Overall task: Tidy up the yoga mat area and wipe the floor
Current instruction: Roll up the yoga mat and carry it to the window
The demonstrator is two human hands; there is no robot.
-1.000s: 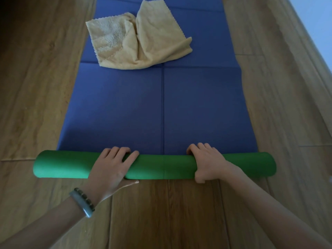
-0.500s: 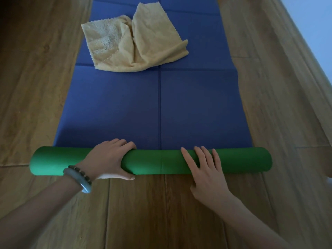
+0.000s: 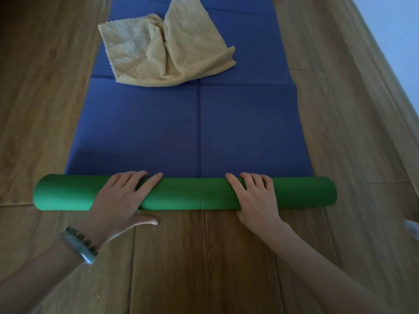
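Yoga mat is sitting partly rolled across lower mid-frame. It's looking soft and springy, so it's probably wanting to unroll. Left grip is pressing flat on the roll, right grip is curling over it, evenly spaced.

Wood-plank floor (dimly lit) meets what seems a pale wall.

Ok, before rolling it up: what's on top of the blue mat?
A crumpled beige cloth lies on the blue mat, beyond the green roll. Anything under the cloth is hidden.
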